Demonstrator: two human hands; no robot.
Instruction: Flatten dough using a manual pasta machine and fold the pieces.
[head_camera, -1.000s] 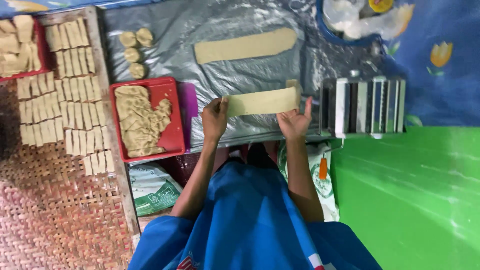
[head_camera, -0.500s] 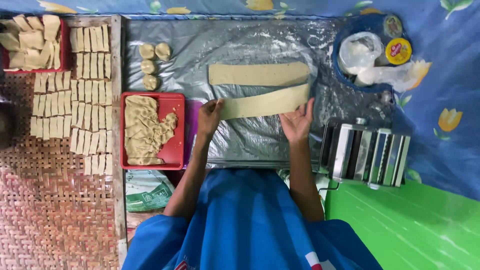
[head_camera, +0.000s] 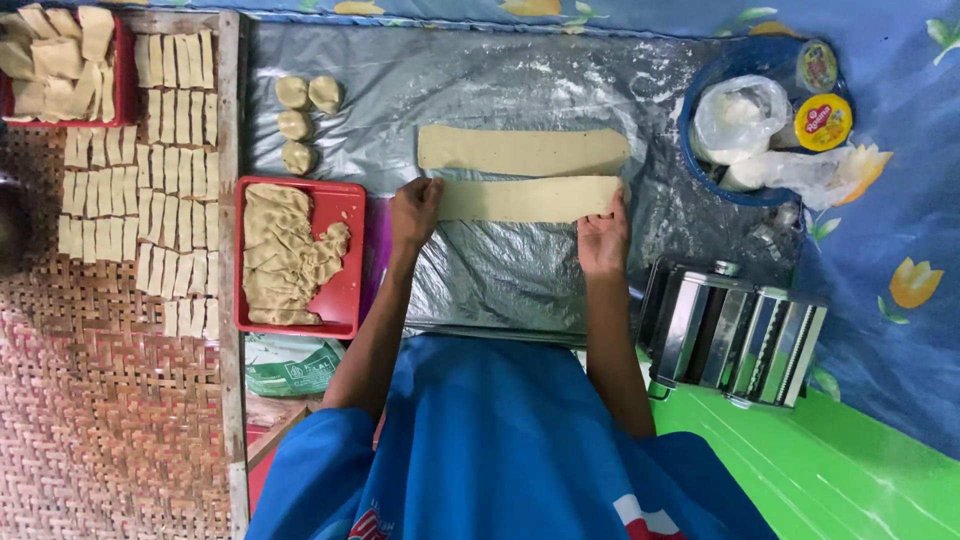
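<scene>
Left to right: rows of cut dough rectangles (head_camera: 150, 180) on a woven mat, red tray (head_camera: 345, 300) heaped with folded pieces, four dough balls (head_camera: 297, 125) not yet rolled. Left hand (head_camera: 415, 212) and right hand (head_camera: 603, 240) pinch the ends of a flat, smooth dough strip (head_camera: 525, 199) on the floured plastic sheet (head_camera: 500, 280), just beside a second strip (head_camera: 522, 150). Steel pasta roller (head_camera: 735, 335) at right; judged partway done.
</scene>
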